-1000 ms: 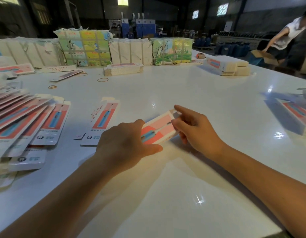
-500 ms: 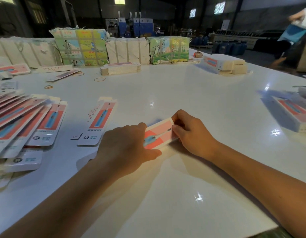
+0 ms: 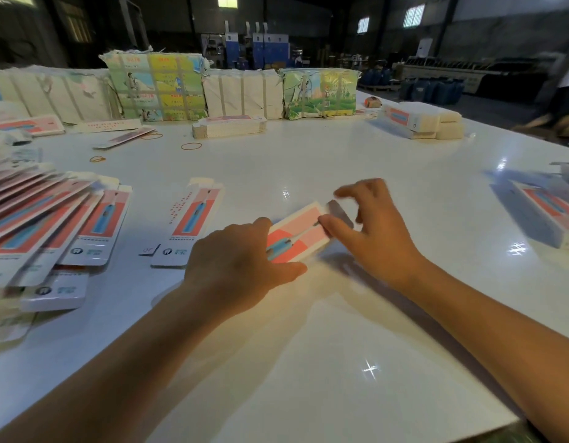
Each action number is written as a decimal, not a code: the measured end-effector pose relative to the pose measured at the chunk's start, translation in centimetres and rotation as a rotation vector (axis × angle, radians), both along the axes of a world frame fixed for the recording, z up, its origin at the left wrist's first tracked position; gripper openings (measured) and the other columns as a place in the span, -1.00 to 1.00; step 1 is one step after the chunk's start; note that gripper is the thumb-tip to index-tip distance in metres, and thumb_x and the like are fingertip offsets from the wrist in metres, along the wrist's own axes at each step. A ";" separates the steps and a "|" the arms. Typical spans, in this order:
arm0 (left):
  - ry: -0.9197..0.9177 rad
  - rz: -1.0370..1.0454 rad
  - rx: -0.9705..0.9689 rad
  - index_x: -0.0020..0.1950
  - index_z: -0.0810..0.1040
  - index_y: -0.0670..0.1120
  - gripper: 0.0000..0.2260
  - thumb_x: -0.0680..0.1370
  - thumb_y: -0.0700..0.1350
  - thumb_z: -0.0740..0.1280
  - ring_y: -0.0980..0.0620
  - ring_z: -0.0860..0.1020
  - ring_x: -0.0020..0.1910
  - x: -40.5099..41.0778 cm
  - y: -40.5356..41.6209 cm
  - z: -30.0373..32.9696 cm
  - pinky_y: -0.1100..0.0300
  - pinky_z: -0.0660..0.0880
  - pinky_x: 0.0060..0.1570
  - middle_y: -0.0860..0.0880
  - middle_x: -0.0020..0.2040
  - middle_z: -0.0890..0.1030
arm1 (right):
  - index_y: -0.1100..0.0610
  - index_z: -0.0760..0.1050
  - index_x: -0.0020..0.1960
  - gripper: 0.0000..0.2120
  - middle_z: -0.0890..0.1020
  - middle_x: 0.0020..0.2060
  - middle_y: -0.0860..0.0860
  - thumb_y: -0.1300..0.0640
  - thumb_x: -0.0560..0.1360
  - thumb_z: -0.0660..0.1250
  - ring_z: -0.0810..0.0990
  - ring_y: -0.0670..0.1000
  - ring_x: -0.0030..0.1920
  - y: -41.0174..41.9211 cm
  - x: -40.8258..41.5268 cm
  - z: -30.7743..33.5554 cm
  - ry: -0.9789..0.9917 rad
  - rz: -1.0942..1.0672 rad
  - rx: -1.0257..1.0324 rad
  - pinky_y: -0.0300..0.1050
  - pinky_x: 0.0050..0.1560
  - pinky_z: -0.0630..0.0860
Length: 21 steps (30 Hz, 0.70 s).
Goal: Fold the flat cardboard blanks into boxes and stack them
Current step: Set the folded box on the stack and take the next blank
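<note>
Cardboard box (image 3: pixel 297 233) sits on the table (image 3: pixel 308 362) under our left hand (image 3: pixel 235 260), which still grips its near end; beyond that hold, our right hand (image 3: pixel 369 231) has opened, fingers lifted off the far flap (image 3: pixel 339 211), so closing remains.

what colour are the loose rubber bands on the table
Orange-yellow rubber bands, clearest in the head view.

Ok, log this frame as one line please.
stage: folding box | left hand: holds box on table | right hand: at end flap, fingers spread | flat blank: beside, untouched
</note>
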<state>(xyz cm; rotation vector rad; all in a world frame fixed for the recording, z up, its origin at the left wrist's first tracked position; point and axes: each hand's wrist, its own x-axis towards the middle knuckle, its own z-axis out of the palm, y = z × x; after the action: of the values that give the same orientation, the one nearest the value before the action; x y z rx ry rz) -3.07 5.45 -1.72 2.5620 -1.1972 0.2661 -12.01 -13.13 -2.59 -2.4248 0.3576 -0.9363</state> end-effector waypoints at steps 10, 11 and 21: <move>-0.019 -0.028 -0.079 0.24 0.36 0.10 -0.31 0.25 0.45 0.04 0.13 0.44 -0.26 -0.6 -0.5 0.0 0.44 0.23 -0.41 0.20 -0.10 0.44 | 0.21 0.52 -0.19 -0.79 0.64 -0.36 0.06 0.21 0.58 0.21 0.65 0.10 -0.29 1.0 0.7 -0.2 -0.010 0.274 0.792 -0.09 -0.22 0.62; -0.028 -0.029 -0.068 0.26 0.35 0.09 -0.32 0.27 0.45 0.06 0.14 0.43 -0.25 -0.7 -0.6 0.0 0.45 0.21 -0.40 0.21 -0.10 0.40 | 0.18 0.48 -0.21 -0.75 0.60 -0.41 0.00 0.17 0.60 0.15 0.60 0.10 -0.33 1.1 0.5 -0.5 0.025 0.182 0.420 -0.16 -0.23 0.55; -0.088 0.004 -0.079 0.23 0.37 0.08 -0.41 0.35 0.42 0.16 0.13 0.40 -0.25 -0.9 -0.3 0.1 0.44 0.15 -0.45 0.13 0.07 0.57 | 0.18 0.63 -0.21 -0.62 0.68 -0.30 0.11 0.24 0.61 0.10 0.67 0.06 -0.25 1.8 0.2 0.5 -0.086 0.372 0.939 -0.14 -0.25 0.61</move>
<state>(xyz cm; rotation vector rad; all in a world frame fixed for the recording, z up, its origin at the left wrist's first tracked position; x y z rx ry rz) -3.95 5.17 -1.62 2.5078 -1.1878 0.4221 -11.77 -11.33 -2.09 -1.5080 0.2244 -0.5215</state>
